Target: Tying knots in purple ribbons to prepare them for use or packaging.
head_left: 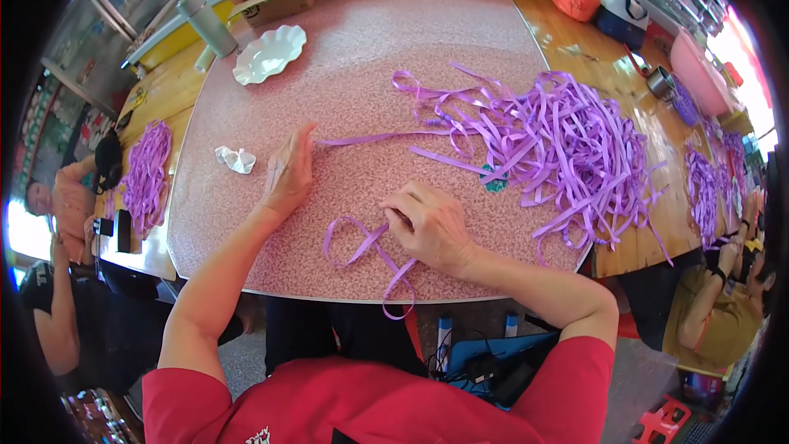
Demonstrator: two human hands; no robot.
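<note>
One narrow, glossy purple ribbon (353,253) lies looped near-left of the big tangled purple ribbon heap (579,148), probably kept clear to avoid snagging. Left of the heap, the right hand (429,228) pinches it, fingers curled shut. Farther left, the left hand (289,171) has extended fingers beside a straight purple strand (370,139); I cannot tell whether they grip it.
</note>
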